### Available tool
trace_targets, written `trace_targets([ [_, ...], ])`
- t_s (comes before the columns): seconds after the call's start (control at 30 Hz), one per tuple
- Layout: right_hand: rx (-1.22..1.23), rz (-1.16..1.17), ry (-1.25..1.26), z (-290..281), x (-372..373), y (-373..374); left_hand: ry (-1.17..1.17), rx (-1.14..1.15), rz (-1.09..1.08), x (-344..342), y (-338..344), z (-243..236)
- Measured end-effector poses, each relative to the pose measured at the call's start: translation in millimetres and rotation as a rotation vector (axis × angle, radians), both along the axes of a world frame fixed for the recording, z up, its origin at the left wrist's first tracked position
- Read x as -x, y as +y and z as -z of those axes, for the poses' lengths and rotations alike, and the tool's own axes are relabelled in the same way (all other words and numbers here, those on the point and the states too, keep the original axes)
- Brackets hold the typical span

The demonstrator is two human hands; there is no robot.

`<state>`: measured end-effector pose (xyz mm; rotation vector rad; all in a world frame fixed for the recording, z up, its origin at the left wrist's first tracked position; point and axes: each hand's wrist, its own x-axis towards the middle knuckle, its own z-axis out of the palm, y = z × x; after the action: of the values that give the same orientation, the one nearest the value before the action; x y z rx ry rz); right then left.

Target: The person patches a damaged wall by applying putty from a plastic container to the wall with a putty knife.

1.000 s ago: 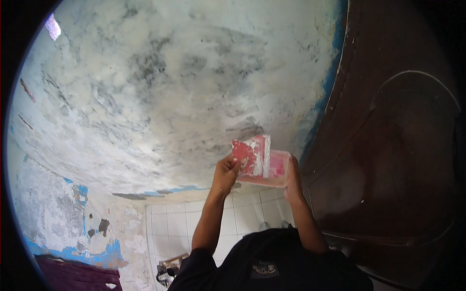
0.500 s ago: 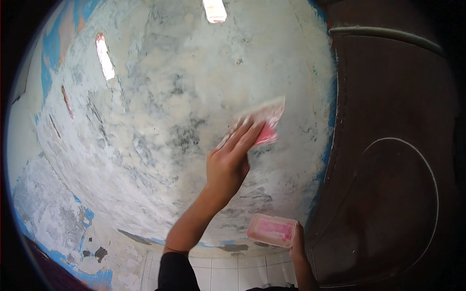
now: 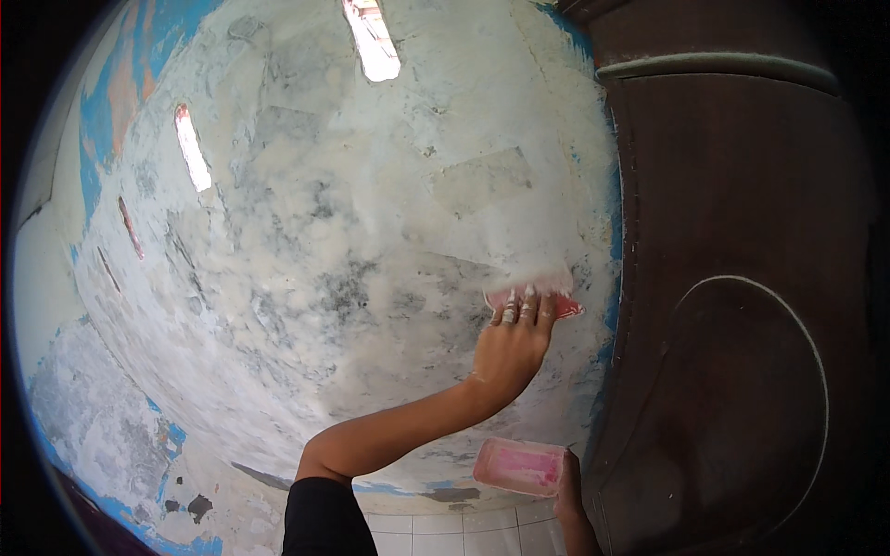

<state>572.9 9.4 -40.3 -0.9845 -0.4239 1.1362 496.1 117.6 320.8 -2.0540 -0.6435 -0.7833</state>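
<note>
My left hand (image 3: 515, 352) presses a thin red-pink putty spreader (image 3: 568, 307) against the wall, its fingers laid over the blade. Whitish paste coats the fingers and smears along the spreader's upper edge. Below and slightly right, my right hand (image 3: 570, 482) grips the end of a shallow rectangular pink tray (image 3: 522, 489), tilted so that its inside shows. Pale paste lines the tray around a brighter pink patch. The patchy white and grey wall (image 3: 371, 185) fills the middle, with a duller rectangular patch above my left hand.
A dark brown door (image 3: 732, 213) with a pale curved line stands close at the right. Bright narrow slots (image 3: 193, 148) pierce the wall at upper left and top. Blue paint (image 3: 97, 139) peels at the far left. White tiles (image 3: 436, 537) show below.
My left hand and the spreader have moved down and to the right along the wall, towards the door edge. The view has shifted slightly; my right hand still holds the tray.
</note>
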Motion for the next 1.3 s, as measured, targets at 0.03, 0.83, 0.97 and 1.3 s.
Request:
trace_targets([
  [0.03,0.024,0.004,-0.003,2.7,-0.8,-0.6,-0.017,0.293,-0.018,1.4,-11.3,-15.9],
  [0.83,0.102,-0.079,-0.06,9.2,11.6,1.5,0.026,-0.269,-0.253,13.8,45.7,-135.7],
  [0.97,0.088,-0.11,-0.04,-6.5,13.5,0.1,0.212,-0.264,-0.219,15.0,56.5,-0.7],
  [1.3,0.104,-0.006,-0.002,21.3,-2.7,-8.2,0.032,-0.154,0.055,-17.0,16.5,-21.2],
])
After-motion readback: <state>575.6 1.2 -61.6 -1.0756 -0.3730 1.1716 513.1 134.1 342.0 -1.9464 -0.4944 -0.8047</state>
